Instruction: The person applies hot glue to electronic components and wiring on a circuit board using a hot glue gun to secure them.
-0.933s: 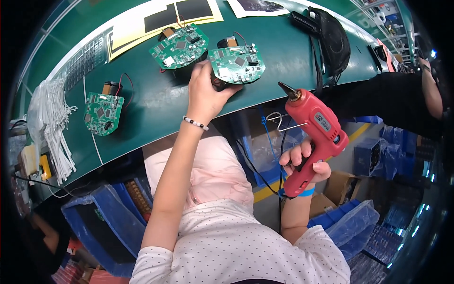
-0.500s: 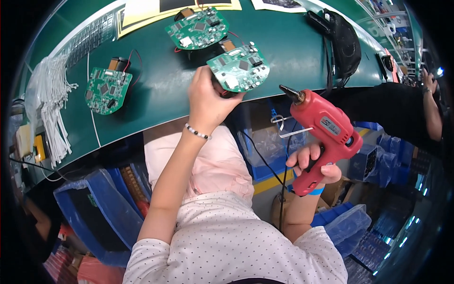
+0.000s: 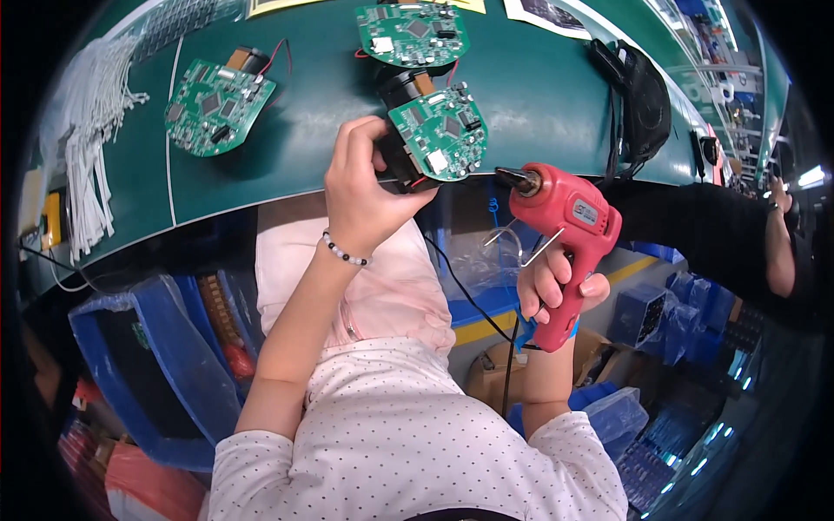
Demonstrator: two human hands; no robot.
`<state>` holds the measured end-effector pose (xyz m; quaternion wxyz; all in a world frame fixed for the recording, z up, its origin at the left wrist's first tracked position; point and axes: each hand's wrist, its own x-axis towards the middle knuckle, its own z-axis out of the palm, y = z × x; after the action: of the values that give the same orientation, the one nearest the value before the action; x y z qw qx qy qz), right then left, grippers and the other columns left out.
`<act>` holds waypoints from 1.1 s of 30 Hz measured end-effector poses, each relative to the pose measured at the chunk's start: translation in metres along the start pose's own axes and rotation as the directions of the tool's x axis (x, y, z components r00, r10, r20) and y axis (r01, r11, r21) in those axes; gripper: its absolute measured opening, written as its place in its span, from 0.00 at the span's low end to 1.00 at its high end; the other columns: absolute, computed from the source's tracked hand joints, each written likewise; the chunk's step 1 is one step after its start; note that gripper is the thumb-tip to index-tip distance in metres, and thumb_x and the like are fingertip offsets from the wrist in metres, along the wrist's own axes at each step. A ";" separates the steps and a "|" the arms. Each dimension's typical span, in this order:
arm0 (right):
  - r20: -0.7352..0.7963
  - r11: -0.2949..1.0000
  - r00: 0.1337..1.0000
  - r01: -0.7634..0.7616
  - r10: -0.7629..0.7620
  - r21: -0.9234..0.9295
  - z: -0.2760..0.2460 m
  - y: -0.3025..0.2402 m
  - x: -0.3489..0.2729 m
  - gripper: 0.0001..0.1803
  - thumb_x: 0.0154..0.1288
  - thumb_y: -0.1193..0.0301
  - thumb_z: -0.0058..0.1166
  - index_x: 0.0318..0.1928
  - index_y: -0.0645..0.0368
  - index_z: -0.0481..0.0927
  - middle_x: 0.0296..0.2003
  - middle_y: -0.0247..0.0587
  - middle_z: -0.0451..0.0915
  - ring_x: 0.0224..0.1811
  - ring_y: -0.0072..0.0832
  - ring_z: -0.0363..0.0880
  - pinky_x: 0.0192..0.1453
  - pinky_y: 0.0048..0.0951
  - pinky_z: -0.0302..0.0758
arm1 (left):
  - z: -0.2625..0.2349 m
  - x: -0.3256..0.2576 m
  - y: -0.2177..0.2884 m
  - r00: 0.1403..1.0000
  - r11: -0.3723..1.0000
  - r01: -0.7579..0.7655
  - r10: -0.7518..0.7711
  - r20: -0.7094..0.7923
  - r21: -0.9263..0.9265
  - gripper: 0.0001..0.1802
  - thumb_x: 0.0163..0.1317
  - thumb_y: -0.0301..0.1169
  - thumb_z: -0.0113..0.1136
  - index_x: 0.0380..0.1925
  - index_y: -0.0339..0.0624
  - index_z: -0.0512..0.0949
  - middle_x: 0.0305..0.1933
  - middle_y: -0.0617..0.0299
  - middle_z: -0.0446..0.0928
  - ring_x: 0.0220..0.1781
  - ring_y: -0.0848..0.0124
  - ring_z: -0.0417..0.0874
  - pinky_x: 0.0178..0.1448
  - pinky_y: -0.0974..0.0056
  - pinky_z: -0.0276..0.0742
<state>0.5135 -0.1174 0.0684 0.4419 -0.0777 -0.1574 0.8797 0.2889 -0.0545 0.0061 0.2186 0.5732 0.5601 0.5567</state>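
A green circuit board [image 3: 447, 130] on a dark housing is in the grip of my left hand [image 3: 369, 178], near the front edge of the green table. My fingers wrap the housing's left side; the board's chip side shows, tilted toward me. In my right hand [image 3: 560, 282] is a red glue gun [image 3: 569, 208], held by its handle. Its dark nozzle points left, a little below and right of the board and apart from it. A second circuit board [image 3: 413, 35] lies just behind the held one. A third board [image 3: 217, 106], with red wires, rests to the left.
White cable ties [image 3: 91, 182] hang over the table's left side. A black pouch [image 3: 643, 104] lies at the right. Blue bins [image 3: 156, 373] and a cardboard box [image 3: 499, 373] stand below. The glue gun's cord runs down past my lap. Another person's arm [image 3: 780, 239] shows at far right.
The view has shifted, so the table sits higher in the picture. My left hand has turned the held board to a different tilt. The glue gun's nozzle has come closer to the board.
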 end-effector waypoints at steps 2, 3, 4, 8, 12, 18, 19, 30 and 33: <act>-0.010 1.000 1.000 0.019 -0.019 -0.001 0.003 -0.002 0.000 0.17 0.43 0.68 0.48 0.35 0.67 0.69 0.28 0.57 0.76 0.34 0.56 0.78 0.33 0.36 0.77 | 0.000 0.001 0.000 1.000 0.999 -0.022 0.022 0.015 -0.035 0.34 0.25 0.31 0.74 0.37 0.40 0.69 0.39 0.61 0.70 0.23 0.72 0.70 0.28 0.70 0.71; -0.024 0.999 0.999 0.030 -0.031 -0.038 0.005 -0.002 0.002 0.16 0.43 0.68 0.49 0.33 0.66 0.70 0.26 0.55 0.76 0.30 0.54 0.79 0.29 0.34 0.78 | 0.000 0.000 -0.001 0.999 0.999 -0.030 0.031 0.017 -0.032 0.34 0.25 0.31 0.75 0.38 0.40 0.69 0.39 0.62 0.70 0.23 0.72 0.70 0.27 0.71 0.71; -0.029 0.999 0.999 0.023 -0.024 -0.041 0.005 -0.003 0.003 0.16 0.43 0.68 0.49 0.33 0.66 0.70 0.26 0.55 0.76 0.30 0.54 0.79 0.29 0.34 0.78 | 0.000 0.000 -0.002 1.000 0.999 -0.023 0.023 0.012 -0.035 0.34 0.25 0.31 0.75 0.38 0.40 0.69 0.39 0.62 0.70 0.23 0.72 0.70 0.27 0.71 0.71; 0.001 0.996 0.999 -0.040 0.040 -0.080 0.007 -0.003 0.013 0.13 0.42 0.67 0.51 0.29 0.62 0.70 0.17 0.44 0.74 0.18 0.42 0.75 0.15 0.28 0.71 | 0.000 -0.002 -0.002 0.998 0.998 -0.061 0.062 0.005 -0.027 0.34 0.24 0.31 0.75 0.38 0.41 0.69 0.39 0.62 0.71 0.23 0.72 0.71 0.27 0.71 0.72; 0.018 0.996 0.996 -0.087 0.087 -0.021 0.003 0.006 0.020 0.11 0.41 0.66 0.53 0.26 0.57 0.71 0.13 0.34 0.75 0.08 0.31 0.71 0.09 0.24 0.64 | 0.001 -0.002 -0.004 0.997 0.997 -0.080 0.080 -0.017 0.001 0.35 0.24 0.31 0.75 0.38 0.41 0.69 0.39 0.62 0.71 0.23 0.73 0.72 0.27 0.71 0.73; -0.005 0.996 0.996 -0.086 0.086 0.000 0.000 0.009 0.015 0.10 0.39 0.66 0.53 0.25 0.55 0.71 0.13 0.32 0.75 0.09 0.30 0.71 0.11 0.22 0.63 | 0.004 -0.003 -0.004 0.997 0.997 -0.075 0.076 -0.011 0.013 0.34 0.23 0.32 0.75 0.37 0.41 0.70 0.39 0.63 0.71 0.22 0.73 0.71 0.26 0.70 0.72; -0.013 0.996 0.996 -0.086 0.086 -0.016 0.000 0.009 0.015 0.10 0.39 0.66 0.53 0.25 0.55 0.71 0.13 0.32 0.75 0.09 0.30 0.72 0.11 0.22 0.63 | 0.004 -0.003 -0.005 0.997 0.997 -0.072 0.072 -0.003 0.013 0.34 0.23 0.31 0.75 0.37 0.41 0.70 0.40 0.63 0.71 0.22 0.73 0.71 0.26 0.70 0.72; -0.001 0.994 0.997 -0.074 0.074 -0.084 -0.001 0.006 0.019 0.12 0.39 0.65 0.53 0.27 0.56 0.72 0.14 0.33 0.76 0.09 0.29 0.72 0.11 0.22 0.64 | 0.002 -0.002 -0.003 0.997 0.997 -0.071 0.071 -0.013 0.007 0.34 0.23 0.30 0.74 0.38 0.41 0.70 0.40 0.63 0.71 0.22 0.72 0.72 0.26 0.69 0.72; 0.001 0.993 0.998 -0.070 0.070 -0.097 -0.001 0.005 0.018 0.11 0.40 0.65 0.52 0.27 0.56 0.71 0.14 0.33 0.76 0.09 0.29 0.72 0.10 0.22 0.64 | 0.002 -0.002 -0.003 0.997 0.998 -0.070 0.070 -0.013 0.003 0.35 0.23 0.30 0.74 0.38 0.41 0.70 0.40 0.63 0.71 0.22 0.71 0.72 0.26 0.69 0.72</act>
<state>0.4988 -0.1054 0.0658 0.4060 -0.1026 -0.1979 0.8863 0.2902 -0.0548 0.0018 0.1946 0.5890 0.5418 0.5671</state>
